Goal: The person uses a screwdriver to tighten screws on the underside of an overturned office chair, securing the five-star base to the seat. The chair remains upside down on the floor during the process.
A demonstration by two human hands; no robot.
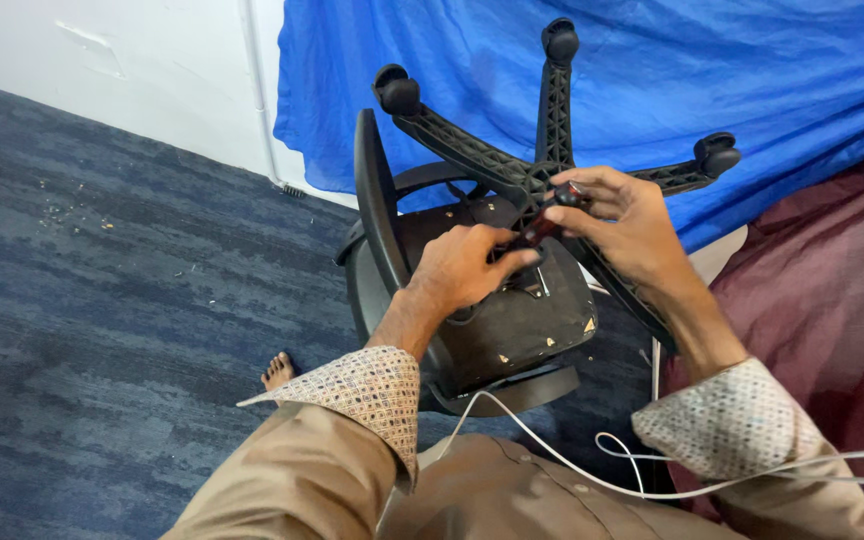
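Note:
An upturned black office chair (512, 330) lies on its side before me, its star-shaped wheel base (555, 110) pointing up and away. My left hand (457, 265) rests on the underside of the seat, fingers pinching the lower end of a small dark red-and-black tool (550, 215). My right hand (624, 215) grips the tool's upper end near the base's hub. The tool's tip is hidden between my fingers.
Blue cloth (752, 70) hangs behind the chair and maroon fabric (832, 300) lies at the right. A white cable (572, 460) trails across my lap. My bare foot (278, 371) stands on the grey-blue carpet (102, 300), with a white wall (152, 60) beyond.

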